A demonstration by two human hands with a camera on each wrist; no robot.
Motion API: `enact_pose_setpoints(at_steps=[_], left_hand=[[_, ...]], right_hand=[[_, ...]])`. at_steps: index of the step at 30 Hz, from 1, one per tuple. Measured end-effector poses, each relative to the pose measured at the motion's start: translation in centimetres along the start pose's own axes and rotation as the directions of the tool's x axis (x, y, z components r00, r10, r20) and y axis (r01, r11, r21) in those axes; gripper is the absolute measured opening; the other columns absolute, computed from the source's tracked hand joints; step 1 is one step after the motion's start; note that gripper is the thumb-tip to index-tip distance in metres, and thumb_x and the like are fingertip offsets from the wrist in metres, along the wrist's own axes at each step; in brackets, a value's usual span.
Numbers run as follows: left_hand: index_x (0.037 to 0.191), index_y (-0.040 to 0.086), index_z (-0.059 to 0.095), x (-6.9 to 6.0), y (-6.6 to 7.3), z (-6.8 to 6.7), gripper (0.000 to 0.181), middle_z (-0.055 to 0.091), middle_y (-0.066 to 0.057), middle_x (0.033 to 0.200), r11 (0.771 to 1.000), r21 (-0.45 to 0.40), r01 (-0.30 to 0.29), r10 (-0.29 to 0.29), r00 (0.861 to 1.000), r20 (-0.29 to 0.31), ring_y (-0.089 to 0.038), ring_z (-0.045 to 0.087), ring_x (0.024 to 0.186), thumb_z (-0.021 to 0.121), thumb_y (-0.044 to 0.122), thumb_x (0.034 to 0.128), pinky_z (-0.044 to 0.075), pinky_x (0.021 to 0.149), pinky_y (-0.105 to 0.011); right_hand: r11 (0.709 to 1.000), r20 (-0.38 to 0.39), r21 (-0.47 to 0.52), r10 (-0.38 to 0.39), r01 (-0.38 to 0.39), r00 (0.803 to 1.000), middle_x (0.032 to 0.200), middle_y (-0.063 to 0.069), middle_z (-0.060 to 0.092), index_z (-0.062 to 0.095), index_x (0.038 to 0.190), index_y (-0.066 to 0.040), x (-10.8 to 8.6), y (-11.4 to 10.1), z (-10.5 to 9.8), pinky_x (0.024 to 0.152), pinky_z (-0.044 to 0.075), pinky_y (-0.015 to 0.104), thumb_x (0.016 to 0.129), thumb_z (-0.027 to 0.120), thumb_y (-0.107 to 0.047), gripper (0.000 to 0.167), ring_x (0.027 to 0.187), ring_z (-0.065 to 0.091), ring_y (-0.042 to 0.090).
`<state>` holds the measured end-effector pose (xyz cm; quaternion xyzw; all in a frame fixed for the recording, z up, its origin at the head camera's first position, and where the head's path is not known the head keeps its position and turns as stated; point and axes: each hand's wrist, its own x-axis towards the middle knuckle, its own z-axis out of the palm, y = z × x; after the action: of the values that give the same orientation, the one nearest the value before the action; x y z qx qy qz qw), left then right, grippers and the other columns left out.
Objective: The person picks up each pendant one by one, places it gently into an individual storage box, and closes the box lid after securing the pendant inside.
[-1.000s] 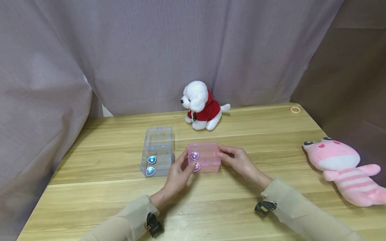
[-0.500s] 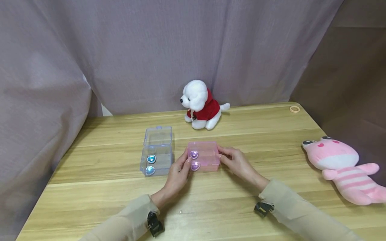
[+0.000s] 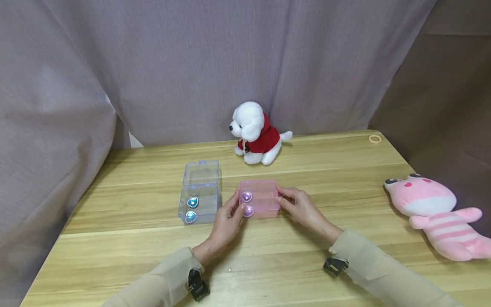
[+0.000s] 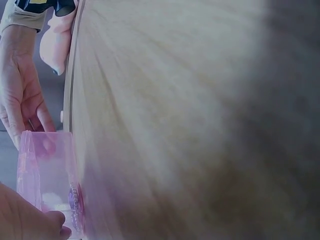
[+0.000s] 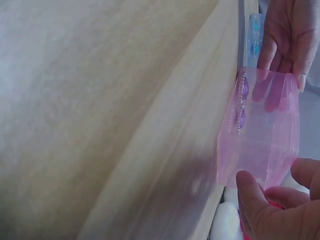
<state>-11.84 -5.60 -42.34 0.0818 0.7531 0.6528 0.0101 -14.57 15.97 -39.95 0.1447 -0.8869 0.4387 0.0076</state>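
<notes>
left grip (image 3: 225, 225) n right grip (image 3: 308, 211) both pinching pink box (image 3: 264, 196) | blue box (image 3: 208, 207) beside it, lid (image 3: 201, 174) up | plush dog (image 3: 256, 134) chilling by tabletop's (image 3: 115, 204) back edge

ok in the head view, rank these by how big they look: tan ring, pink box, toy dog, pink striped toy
Largest to smallest:
1. pink striped toy, reaching the picture's right edge
2. toy dog
3. pink box, partly covered by fingers
4. tan ring
</notes>
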Motion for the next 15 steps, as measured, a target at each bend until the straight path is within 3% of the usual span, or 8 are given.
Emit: enact_pose_setpoints(at_steps=[15], left_hand=[[0.142, -0.009, 0.027, 0.16, 0.05, 0.15, 0.054, 0.030, -0.024, 0.148, 0.998, -0.051, 0.024, -0.025, 1.000, -0.007, -0.031, 0.032, 0.136, 0.050, 0.003, 0.0950, 0.029, 0.110, -0.028]], right_hand=[[0.999, 0.033, 0.017, -0.038, 0.038, 0.999, 0.117, 0.028, 0.060, 0.047, 0.130, 0.008, -0.22, 0.15, 0.04, 0.094, 0.050, 0.047, 0.090, 0.061, -0.006, 0.045, 0.107, 0.059, 0.036]])
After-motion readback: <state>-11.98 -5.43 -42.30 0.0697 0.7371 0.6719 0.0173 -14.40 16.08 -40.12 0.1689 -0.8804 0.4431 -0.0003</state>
